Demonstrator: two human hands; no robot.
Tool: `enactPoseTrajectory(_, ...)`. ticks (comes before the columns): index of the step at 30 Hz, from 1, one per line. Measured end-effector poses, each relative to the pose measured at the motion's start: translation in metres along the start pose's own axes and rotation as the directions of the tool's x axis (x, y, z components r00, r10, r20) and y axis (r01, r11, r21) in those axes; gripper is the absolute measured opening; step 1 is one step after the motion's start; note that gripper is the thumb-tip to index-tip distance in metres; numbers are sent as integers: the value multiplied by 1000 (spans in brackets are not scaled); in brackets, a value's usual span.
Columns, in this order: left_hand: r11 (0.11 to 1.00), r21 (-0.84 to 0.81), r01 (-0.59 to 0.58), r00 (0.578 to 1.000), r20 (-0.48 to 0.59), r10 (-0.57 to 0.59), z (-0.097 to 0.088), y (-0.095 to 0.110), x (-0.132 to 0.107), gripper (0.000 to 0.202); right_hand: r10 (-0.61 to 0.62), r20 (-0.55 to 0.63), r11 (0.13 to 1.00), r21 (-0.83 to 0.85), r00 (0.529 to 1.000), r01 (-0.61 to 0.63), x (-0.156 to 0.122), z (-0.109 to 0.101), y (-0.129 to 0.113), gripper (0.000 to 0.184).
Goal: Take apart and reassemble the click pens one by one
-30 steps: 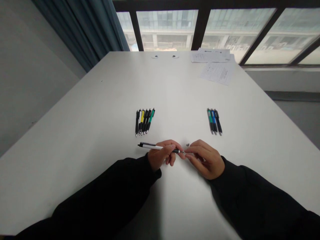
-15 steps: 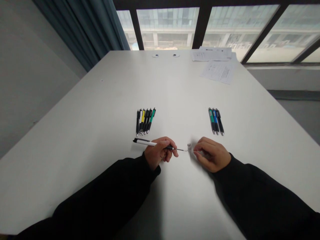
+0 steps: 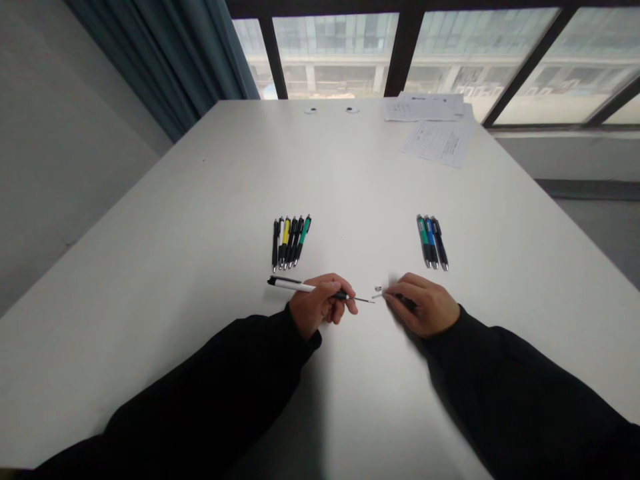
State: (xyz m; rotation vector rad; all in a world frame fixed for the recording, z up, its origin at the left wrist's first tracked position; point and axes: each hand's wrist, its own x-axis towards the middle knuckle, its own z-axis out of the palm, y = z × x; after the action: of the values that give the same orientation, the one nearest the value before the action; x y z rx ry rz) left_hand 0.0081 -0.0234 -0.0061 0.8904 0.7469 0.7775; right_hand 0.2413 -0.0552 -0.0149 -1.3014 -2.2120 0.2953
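Observation:
My left hand (image 3: 320,305) is closed around a white pen with a black clip (image 3: 293,285), held level above the white table (image 3: 200,220). A thin refill tip sticks out to the right of my fingers. My right hand (image 3: 425,305) is pinched on a small dark pen part (image 3: 397,297) with a silvery tip, just right of the refill tip and slightly blurred. A tiny silvery piece (image 3: 378,289) lies on the table between my hands.
Several pens (image 3: 289,241) lie side by side left of centre, black, white, yellow and green. Three pens (image 3: 433,241), green, blue and dark, lie to the right. Printed sheets (image 3: 435,137) rest at the far right near the window. A curtain hangs at the far left.
My hands came apart: the right hand pulled away from the pen's tip, leaving the bare refill sticking out, then picked up a small dark part. The left hand shifted the pen slightly left.

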Motion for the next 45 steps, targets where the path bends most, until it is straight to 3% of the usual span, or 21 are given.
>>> enactPoseTrajectory(6,1000,4,7,1000,3,-7,1,1,-1,26,45,-21,999,27,999,-44,-1,0,-2,13)
enactPoseTrajectory(15,1000,24,12,1000,-1,-12,0,1,-1,27,59,48,998,10,997,-59,0,0,-4,14)
enactPoseTrajectory(45,999,45,9,999,-40,-8,3,3,-1,27,115,27,993,-14,993,-114,1,3,-9,15)
